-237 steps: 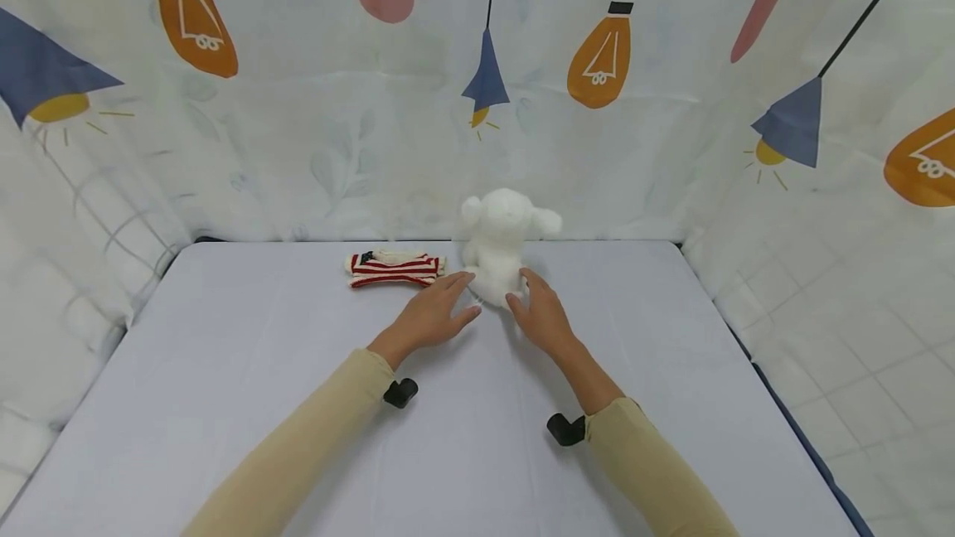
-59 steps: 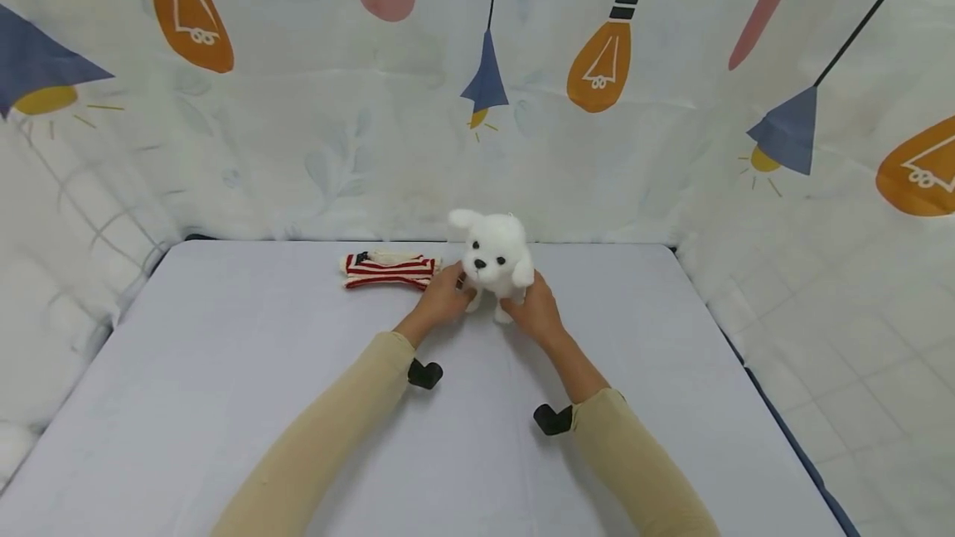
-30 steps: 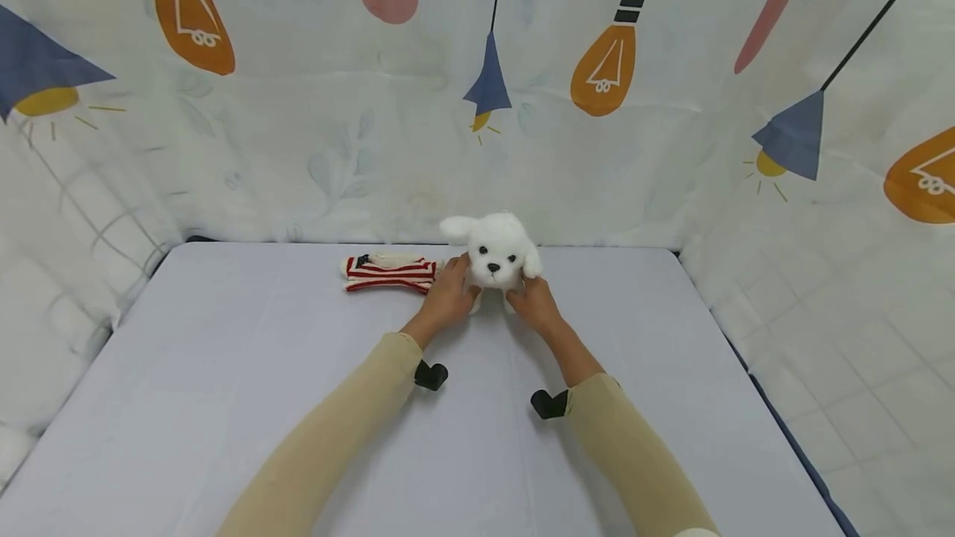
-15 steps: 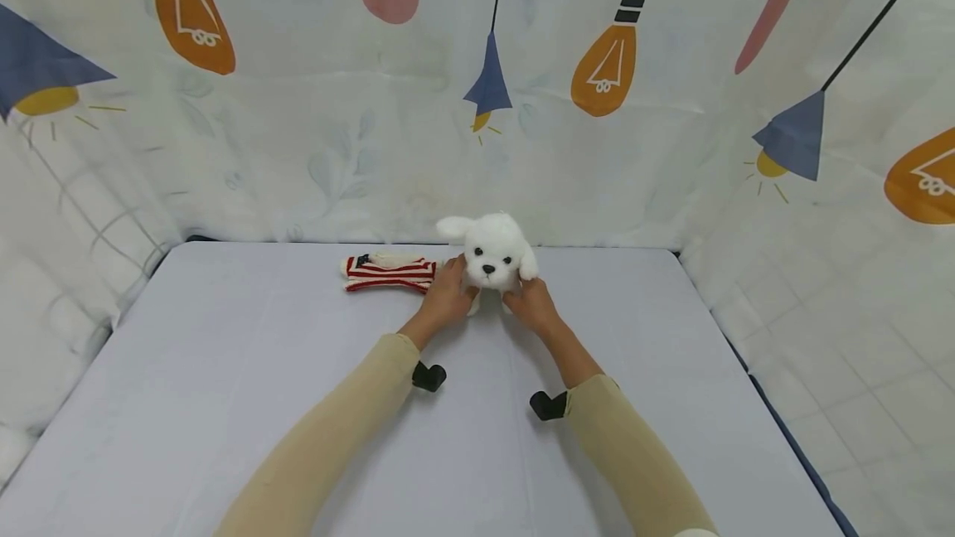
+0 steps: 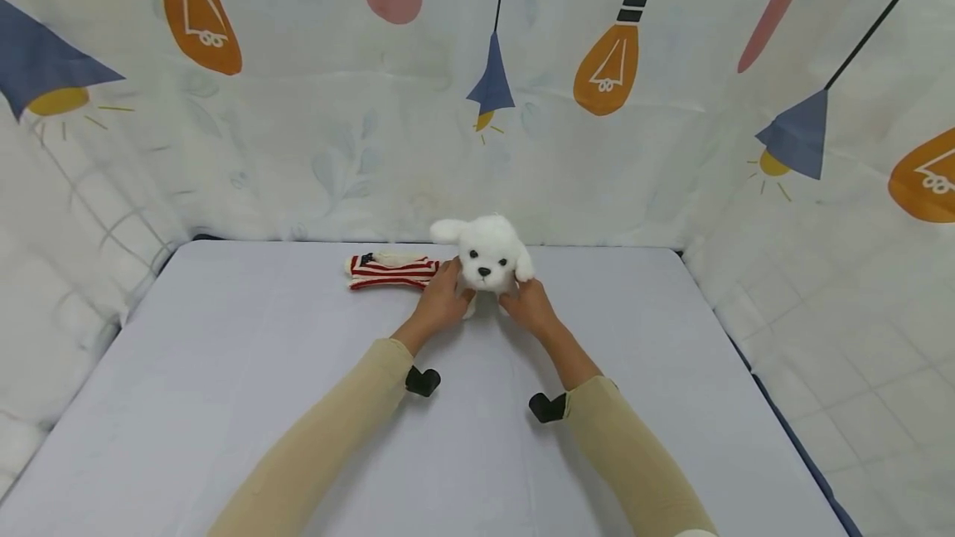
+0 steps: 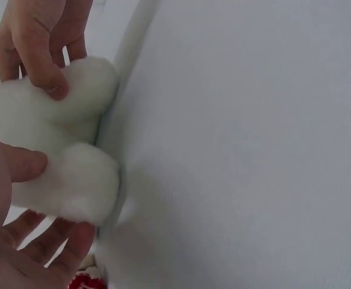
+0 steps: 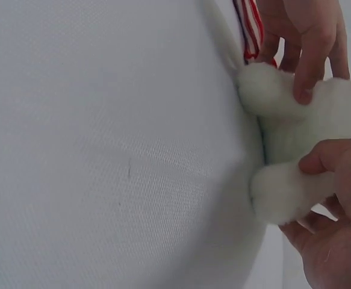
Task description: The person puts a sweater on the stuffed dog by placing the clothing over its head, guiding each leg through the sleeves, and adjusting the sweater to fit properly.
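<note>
A white plush dog (image 5: 488,251) with black eyes and nose faces me near the back edge of the table. My left hand (image 5: 442,301) grips its leg on the left side, and my right hand (image 5: 531,307) grips the leg on the right. In the left wrist view, the thumb of the left hand (image 6: 24,241) presses on one furry leg (image 6: 82,183) while the fingers curl beneath. The right wrist view shows the right hand (image 7: 338,211) pinching the other leg (image 7: 277,192) in the same way. Both paws stand close over the white cloth.
Just left of the dog lies a folded red-and-white striped knit piece (image 5: 391,272) with a dark patch. White cloth covers the table (image 5: 477,437). Behind it hangs a pale curtain (image 5: 298,131) printed with lamps and bulbs. A black wrist mount (image 5: 548,408) sits on each arm.
Earlier the dog had its back to me with hands beside it; it has since been turned to face me. In the last second it has shifted slightly left in both hands.
</note>
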Motion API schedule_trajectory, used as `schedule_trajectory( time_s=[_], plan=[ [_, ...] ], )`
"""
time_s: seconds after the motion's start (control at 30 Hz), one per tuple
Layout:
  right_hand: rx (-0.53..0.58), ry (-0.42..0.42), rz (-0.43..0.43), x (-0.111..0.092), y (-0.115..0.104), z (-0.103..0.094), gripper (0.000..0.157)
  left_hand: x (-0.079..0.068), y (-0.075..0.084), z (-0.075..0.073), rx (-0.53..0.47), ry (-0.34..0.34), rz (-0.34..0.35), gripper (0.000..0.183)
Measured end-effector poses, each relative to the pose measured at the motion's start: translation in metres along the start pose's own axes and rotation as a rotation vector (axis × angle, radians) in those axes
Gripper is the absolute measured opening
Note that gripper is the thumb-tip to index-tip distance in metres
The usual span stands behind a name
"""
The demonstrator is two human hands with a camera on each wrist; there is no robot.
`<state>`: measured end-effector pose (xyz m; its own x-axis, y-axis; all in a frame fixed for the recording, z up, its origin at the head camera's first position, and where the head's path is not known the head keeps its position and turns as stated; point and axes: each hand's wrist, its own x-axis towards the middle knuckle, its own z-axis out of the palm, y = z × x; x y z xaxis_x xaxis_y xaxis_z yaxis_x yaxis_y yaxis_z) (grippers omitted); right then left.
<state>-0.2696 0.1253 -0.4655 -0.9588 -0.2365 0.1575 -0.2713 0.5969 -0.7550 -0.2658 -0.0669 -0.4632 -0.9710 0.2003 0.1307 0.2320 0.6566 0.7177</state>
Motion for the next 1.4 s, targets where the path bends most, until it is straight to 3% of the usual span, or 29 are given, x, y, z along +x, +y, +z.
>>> schedule_trajectory(
  time_s=[0.2,0.43,0.67,0.87,1.13,1.4],
  plan=[
    [0.018,0.002,0.056,-0.006,0.001,-0.003,0.059,-0.005,-0.003,-0.009,0.007,-0.048,-0.012,0.066],
    [0.006,0.023,0.122,-0.02,-0.002,-0.008,0.061,-0.014,-0.012,-0.028,0.061,-0.033,0.023,0.066],
    [-0.019,0.078,0.075,-0.03,-0.008,-0.013,0.037,-0.021,-0.023,-0.047,0.084,-0.021,0.047,0.055],
    [0.017,0.013,0.009,-0.038,-0.014,-0.012,0.024,-0.024,-0.033,-0.061,0.139,-0.017,0.038,0.055],
    [0.065,-0.083,-0.028,-0.038,-0.022,-0.002,0.031,-0.023,-0.049,-0.074,0.261,-0.029,-0.011,0.05],
    [0.06,-0.126,-0.048,-0.033,-0.032,0.012,0.031,-0.016,-0.061,-0.075,0.361,0.001,-0.02,0.037]
  ],
)
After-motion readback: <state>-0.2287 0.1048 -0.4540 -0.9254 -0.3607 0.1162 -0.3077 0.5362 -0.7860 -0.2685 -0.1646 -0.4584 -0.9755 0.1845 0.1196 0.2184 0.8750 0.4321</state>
